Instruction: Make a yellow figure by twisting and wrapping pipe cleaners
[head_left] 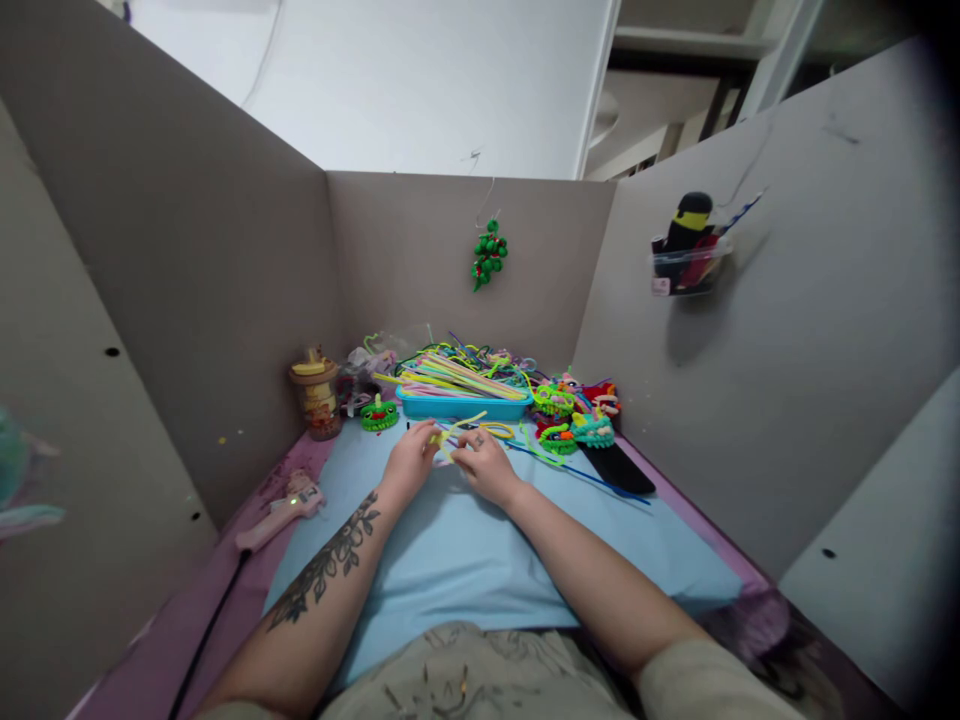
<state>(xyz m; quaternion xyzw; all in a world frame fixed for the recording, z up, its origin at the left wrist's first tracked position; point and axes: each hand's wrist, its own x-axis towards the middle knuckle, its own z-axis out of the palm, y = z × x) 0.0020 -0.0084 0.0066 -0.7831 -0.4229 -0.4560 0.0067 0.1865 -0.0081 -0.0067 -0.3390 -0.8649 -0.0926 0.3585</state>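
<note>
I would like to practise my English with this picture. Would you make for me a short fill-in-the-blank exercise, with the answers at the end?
1. The left hand and the right hand hold a thin, pale ____ strip.
2. The tray beyond them is ____.
3. The leafy tattoo is on the person's ____ forearm.
4. The green ornament hangs ____ the tray.

Missing words: yellow; blue; left; above.

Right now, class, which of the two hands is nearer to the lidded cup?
Left. The left hand is to the right of the lidded cup; the right hand is farther off on that same side.
</note>
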